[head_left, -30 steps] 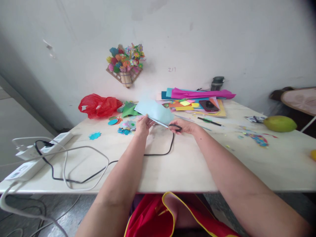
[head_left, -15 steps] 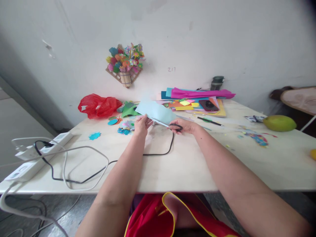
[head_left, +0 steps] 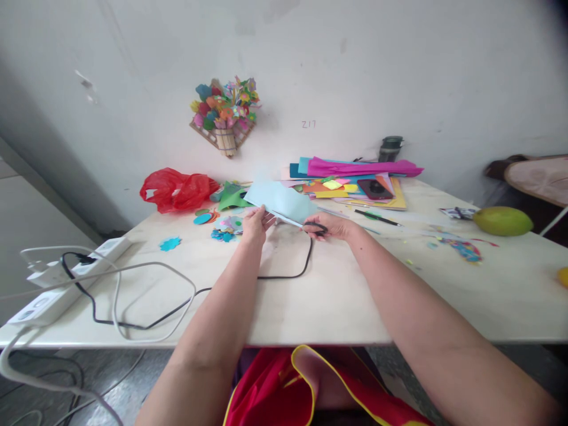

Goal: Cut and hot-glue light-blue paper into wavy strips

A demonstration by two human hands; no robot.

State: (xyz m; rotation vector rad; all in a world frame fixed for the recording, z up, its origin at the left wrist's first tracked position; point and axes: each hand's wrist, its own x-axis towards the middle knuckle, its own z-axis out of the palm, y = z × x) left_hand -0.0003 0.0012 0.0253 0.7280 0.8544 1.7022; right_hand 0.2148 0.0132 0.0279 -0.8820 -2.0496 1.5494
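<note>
A light blue sheet of paper [head_left: 284, 200] is held up over the middle of the table. My left hand [head_left: 257, 223] pinches its near left edge. At the sheet's right end, my right hand [head_left: 326, 227] is closed on dark-handled scissors [head_left: 316, 228], whose blades lie along the near edge of the paper. A black cable [head_left: 284, 277] runs on the table below the hands. Left of my left hand lie blue and pink paper cut-outs [head_left: 227, 228].
A red plastic bag [head_left: 177, 189] and green paper [head_left: 231, 195] lie at the back left. Behind the hands are stacked coloured papers [head_left: 328, 188] and a phone [head_left: 375, 189]. A power strip [head_left: 66, 283] with cables occupies the left; a green-yellow fruit [head_left: 502, 220] sits right.
</note>
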